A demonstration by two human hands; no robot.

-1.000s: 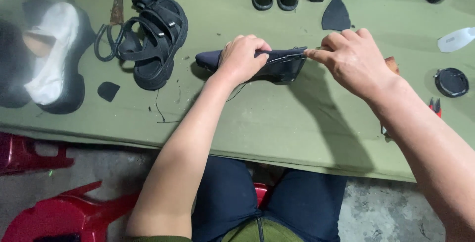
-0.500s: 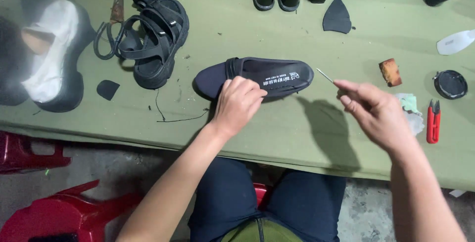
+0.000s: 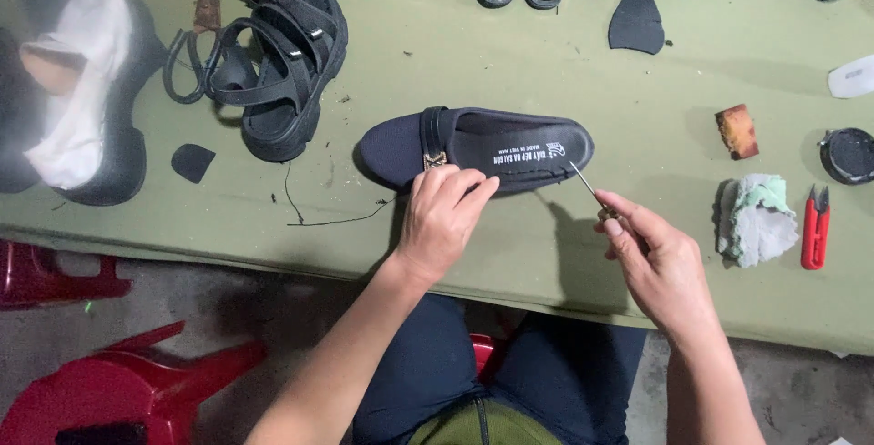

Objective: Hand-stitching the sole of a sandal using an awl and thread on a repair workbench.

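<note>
Olive-green work surface (image 3: pixel 637 254) above a concrete floor, red plastic stools (image 3: pixel 137 390) at 7 o'clock. At 9 o'clock: white-lined dark shoe (image 3: pixel 77 90). At 11 o'clock: black strappy sandal (image 3: pixel 282 63) beside old scissors (image 3: pixel 196 35). Centre: navy slip-on shoe (image 3: pixel 473 149), now lying flat, sole down, no longer gripped on edge as one second ago. Left hand (image 3: pixel 442 222) resting on near side of shoe, fingers together, pressing the upper. Right hand (image 3: pixel 660 268) drawn back toward 4 o'clock, fingers pinched on a thin metal awl (image 3: pixel 584 181), tip just off the heel. Judged: one stitch pass finished. At 3 o'clock: brown block (image 3: pixel 737 131), pale rag (image 3: pixel 756 217), red snips (image 3: pixel 815 227).
</note>
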